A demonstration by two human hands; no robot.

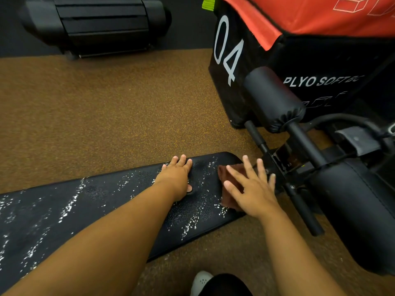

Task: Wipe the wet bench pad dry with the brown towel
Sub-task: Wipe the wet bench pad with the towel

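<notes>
A long black bench pad runs from the lower left to the middle, speckled with shiny water drops. My left hand lies flat on the pad near its far end, fingers spread, holding nothing. My right hand presses flat, fingers apart, on the folded brown towel at the right end of the pad. Most of the towel is hidden under the palm.
A black and red plyo soft box marked 04 stands at the upper right. Black roller pads and the bench frame sit right of the pad. A black machine is at the top left. Brown speckled floor lies around. My shoe is below.
</notes>
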